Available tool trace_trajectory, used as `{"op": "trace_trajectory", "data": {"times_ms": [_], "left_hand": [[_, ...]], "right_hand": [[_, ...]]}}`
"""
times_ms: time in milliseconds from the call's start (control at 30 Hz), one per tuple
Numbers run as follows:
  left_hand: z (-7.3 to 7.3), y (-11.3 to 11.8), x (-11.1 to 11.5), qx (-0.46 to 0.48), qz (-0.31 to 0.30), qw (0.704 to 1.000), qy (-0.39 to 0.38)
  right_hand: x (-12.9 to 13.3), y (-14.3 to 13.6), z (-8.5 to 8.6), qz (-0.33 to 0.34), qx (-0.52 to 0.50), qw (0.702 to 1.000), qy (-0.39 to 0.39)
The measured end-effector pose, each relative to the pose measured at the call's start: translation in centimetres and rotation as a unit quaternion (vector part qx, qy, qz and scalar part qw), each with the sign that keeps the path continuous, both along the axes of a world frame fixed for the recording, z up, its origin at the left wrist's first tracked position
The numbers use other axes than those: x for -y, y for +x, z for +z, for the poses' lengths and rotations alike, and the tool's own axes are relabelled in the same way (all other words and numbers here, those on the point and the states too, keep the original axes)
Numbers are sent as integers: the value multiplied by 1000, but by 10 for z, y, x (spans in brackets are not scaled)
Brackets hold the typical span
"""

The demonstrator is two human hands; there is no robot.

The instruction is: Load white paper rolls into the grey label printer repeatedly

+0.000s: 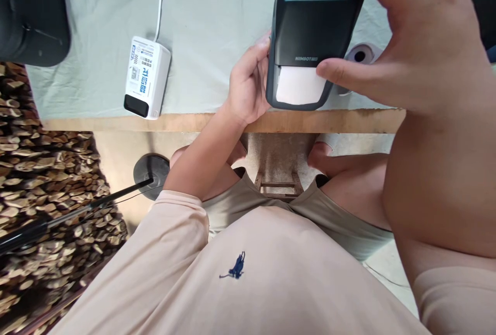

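Observation:
A dark label printer [312, 30] with a pale label area at its lower end is held up over the table's front edge. My left hand [250, 84] grips its left side, with the fingers partly hidden behind it. My right hand [418, 40] holds the printer's right side, the thumb on the front beside the pale label and another finger at the top right corner. Partly behind the printer and my right hand, a white roll [363, 54] with a dark core rests on the cloth.
A white power bank [145, 76] with printed stickers lies on the cloth-covered table [205, 30] at the left, a white cable [160, 6] running up from it. A black object [34, 14] occupies the upper left. Below stand a black pole [116, 194] with a round base and stacked firewood [50, 169].

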State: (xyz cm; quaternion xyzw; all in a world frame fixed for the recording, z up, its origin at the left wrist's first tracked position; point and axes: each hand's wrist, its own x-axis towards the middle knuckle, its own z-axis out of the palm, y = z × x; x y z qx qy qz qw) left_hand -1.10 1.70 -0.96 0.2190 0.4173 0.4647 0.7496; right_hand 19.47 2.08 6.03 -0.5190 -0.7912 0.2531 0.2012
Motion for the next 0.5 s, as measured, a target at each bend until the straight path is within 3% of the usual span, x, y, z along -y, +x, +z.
{"op": "trace_trajectory", "data": {"times_ms": [167, 367, 500], "left_hand": [[1, 2, 2, -3, -10, 999, 38], [2, 2, -2, -33, 14, 999, -8], [4, -3, -2, 27, -61, 998, 24]], "right_hand": [[-1, 0, 1, -8, -3, 1000, -19], [1, -4, 4, -13, 6, 999, 38], [0, 1, -5, -53, -57, 994, 83]]}}
